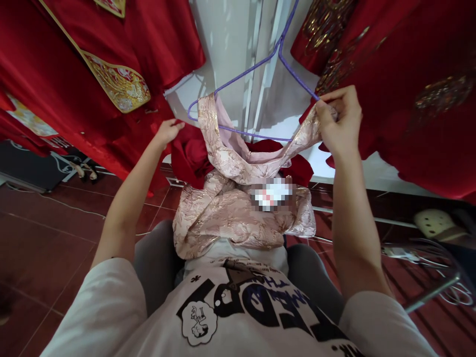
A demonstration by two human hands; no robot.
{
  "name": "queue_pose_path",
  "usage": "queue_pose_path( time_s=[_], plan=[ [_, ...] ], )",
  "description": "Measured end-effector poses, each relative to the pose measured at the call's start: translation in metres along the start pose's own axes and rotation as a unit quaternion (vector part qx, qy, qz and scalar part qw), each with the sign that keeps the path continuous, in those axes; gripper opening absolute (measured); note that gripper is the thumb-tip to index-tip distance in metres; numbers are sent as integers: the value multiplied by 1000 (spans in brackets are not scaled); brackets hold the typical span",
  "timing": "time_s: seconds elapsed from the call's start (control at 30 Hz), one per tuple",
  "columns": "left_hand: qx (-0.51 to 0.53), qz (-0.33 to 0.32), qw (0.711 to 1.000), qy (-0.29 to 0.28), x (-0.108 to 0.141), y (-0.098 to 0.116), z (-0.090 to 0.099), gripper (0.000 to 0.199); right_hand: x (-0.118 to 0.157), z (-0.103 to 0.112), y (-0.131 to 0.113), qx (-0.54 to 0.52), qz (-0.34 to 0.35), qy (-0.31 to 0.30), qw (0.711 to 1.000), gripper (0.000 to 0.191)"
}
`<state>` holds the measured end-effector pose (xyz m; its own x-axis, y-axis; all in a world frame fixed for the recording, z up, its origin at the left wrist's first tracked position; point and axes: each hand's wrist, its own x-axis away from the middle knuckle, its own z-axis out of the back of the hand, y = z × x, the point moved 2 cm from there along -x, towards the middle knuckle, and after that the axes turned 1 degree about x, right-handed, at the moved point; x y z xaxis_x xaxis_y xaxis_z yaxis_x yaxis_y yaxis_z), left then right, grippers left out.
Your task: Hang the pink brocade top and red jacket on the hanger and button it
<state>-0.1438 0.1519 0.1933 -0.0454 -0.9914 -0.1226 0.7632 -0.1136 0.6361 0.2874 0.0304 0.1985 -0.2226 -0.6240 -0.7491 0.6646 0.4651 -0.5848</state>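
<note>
A pink-and-gold brocade dress (230,218) hangs by its straps on a purple hanger (256,62) in front of me, its lower part bunched against my lap. My right hand (342,121) pinches the right strap close to the hanger's end. At the left, my left hand (169,133) is closed with its fingertips on the edge of dark red fabric (191,151) beside the dress. More of this red fabric shows behind the neckline. A blurred pale patch covers part of the dress front.
Red garments with gold embroidery (115,82) hang at the left, and a red beaded garment (409,104) hangs at the right. A metal-framed stand with cables (433,292) and a cream clog (433,223) are at lower right. Heeled shoes (85,171) sit on the tiled floor (48,238).
</note>
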Motion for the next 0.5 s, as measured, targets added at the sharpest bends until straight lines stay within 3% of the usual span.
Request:
queue_pose_path(
  time_s=[0.07, 0.17, 0.23, 0.37, 0.43, 0.5],
  plan=[
    [6, -11, 994, 106, -4, 29, 18, 19, 2, 2, -6, 4, 0, -3, 1000, 15],
    [-3, -74, 983, 168, 0, 83, 34, 26, 9, 9, -25, 24, 6, -6, 1000, 15],
    [11, -142, 968, 207, 11, 120, 35, 28, 15, 13, -43, 41, 12, -9, 999, 14],
    [45, -275, 940, 195, 44, 177, 13, 35, 23, 18, -74, 52, 22, -35, 998, 19],
    [49, -323, 929, 172, 58, 192, -1, 32, 21, 19, -81, 64, 20, -42, 997, 25],
    [40, -329, 932, 146, 64, 198, -10, 26, 12, 21, -81, 87, 12, -40, 995, 33]
  ],
)
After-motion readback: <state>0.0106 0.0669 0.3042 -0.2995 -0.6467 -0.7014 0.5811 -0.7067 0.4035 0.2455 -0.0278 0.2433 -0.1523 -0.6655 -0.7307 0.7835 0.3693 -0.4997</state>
